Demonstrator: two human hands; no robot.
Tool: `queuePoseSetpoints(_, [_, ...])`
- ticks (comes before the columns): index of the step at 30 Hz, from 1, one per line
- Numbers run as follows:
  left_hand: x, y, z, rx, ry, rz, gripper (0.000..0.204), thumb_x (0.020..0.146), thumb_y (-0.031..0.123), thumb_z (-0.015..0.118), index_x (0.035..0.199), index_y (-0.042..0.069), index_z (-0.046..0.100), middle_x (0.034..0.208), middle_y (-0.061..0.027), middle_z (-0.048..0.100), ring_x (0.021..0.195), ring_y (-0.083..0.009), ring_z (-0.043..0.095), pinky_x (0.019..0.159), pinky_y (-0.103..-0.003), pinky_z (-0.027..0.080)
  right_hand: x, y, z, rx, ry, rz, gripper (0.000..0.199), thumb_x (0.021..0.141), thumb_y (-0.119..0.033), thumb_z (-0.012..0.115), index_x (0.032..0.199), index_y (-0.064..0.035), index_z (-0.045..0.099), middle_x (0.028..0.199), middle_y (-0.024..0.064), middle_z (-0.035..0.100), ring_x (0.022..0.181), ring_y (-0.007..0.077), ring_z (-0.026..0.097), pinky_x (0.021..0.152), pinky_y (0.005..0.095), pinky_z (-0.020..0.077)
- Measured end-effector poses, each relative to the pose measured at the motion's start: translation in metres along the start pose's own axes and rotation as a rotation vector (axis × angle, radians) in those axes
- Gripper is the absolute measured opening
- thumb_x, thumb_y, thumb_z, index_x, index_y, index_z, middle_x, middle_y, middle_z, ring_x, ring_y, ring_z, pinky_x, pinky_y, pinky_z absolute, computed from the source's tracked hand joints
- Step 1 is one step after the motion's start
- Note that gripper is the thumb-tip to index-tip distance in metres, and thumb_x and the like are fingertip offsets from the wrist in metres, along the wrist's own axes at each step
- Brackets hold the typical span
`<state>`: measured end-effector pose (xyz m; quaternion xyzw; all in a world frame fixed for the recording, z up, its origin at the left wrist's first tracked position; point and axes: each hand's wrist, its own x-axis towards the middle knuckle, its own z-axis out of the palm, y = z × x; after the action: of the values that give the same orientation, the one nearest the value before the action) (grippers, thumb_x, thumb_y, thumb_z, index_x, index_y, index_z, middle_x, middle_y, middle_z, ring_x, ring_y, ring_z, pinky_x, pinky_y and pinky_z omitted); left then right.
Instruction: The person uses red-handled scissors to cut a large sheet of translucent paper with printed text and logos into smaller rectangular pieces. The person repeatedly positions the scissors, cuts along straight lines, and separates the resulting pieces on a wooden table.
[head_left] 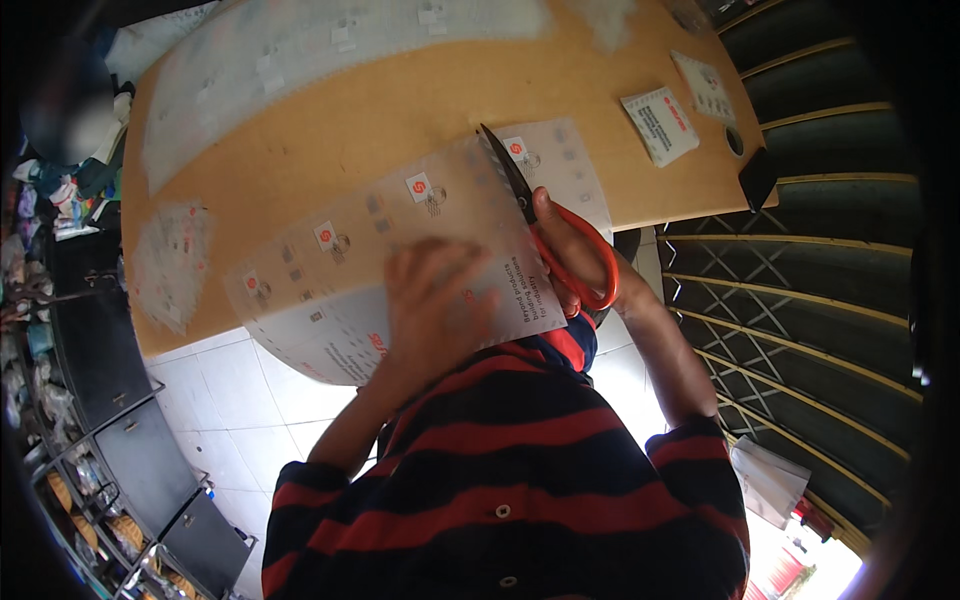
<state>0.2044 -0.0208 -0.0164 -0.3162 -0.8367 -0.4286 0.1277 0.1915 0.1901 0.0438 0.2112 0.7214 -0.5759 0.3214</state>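
Two hands shared the work: our left hand (432, 300), fingers spread, pressed the printed sheet (400, 250) flat over the table's (300, 140) near edge, steadying it while our right hand (575, 262), fingers hooked through orange scissors (560, 230), cut from the right.

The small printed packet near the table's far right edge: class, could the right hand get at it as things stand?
Probably not at once. The right hand is full, holding orange scissors mid-cut in the printed sheet. The bare table between it and the packet leaves the way open once the scissors are down.
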Motion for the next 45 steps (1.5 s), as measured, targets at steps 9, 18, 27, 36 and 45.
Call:
queuePoseSetpoints(9, [0.026, -0.039, 0.002, 0.398, -0.089, -0.157, 0.061, 0.085, 0.032, 0.071, 0.135, 0.002, 0.052, 0.147, -0.0215, 0.039, 0.138, -0.0480, 0.031, 0.111, -0.063, 0.020, 0.023, -0.008, -0.017, 0.055, -0.112, -0.008, 0.074, 0.095, -0.074, 0.030, 0.073, -0.0043, 0.047, 0.049, 0.0059, 0.043, 0.034, 0.0156, 0.046, 0.032, 0.0284, 0.0377])
queuePoseSetpoints(18, [0.029, -0.042, 0.002, 0.431, -0.103, -0.165, 0.061, 0.086, 0.033, 0.069, 0.136, 0.003, 0.052, 0.148, -0.0204, 0.039, 0.139, -0.0466, 0.030, 0.112, -0.063, 0.020, 0.030, -0.017, -0.030, -0.075, -0.111, -0.114, 0.079, 0.095, -0.073, 0.030, 0.063, -0.0039, 0.049, 0.048, 0.0075, 0.050, 0.035, 0.0152, 0.049, 0.036, 0.0288, 0.0419])
queuePoseSetpoints(27, [0.068, -0.091, -0.011, 0.502, -0.205, -0.034, 0.058, 0.089, 0.032, 0.064, 0.139, 0.005, 0.049, 0.150, -0.0200, 0.038, 0.142, -0.0431, 0.028, 0.115, -0.062, 0.017, -0.016, -0.004, -0.045, -0.042, 0.063, -0.410, 0.073, 0.102, -0.058, 0.030, 0.067, 0.0004, 0.058, 0.057, 0.0125, 0.064, 0.036, 0.0146, 0.052, 0.038, 0.0258, 0.0420])
queuePoseSetpoints(36, [0.091, 0.004, 0.059, 0.231, -0.481, 0.306, 0.077, 0.075, 0.032, 0.078, 0.143, 0.013, 0.047, 0.149, -0.0172, 0.039, 0.138, -0.0451, 0.031, 0.113, -0.067, 0.019, -0.039, 0.072, -0.053, 0.237, 0.271, -0.465, 0.082, 0.098, -0.070, 0.024, 0.067, 0.0007, 0.054, 0.048, 0.0048, 0.048, 0.039, 0.0128, 0.048, 0.039, 0.0259, 0.0370])
queuePoseSetpoints(45, [0.113, -0.009, 0.038, 0.150, -0.605, 0.488, 0.037, 0.076, 0.008, 0.071, 0.113, 0.013, 0.069, 0.143, -0.0146, 0.044, 0.131, -0.0361, 0.044, 0.111, -0.065, 0.028, -0.057, 0.111, -0.055, 0.220, 0.302, -0.399, 0.090, 0.085, -0.083, 0.036, 0.079, 0.0032, 0.059, 0.051, 0.0033, 0.050, 0.041, 0.0107, 0.048, 0.041, 0.0248, 0.0381])
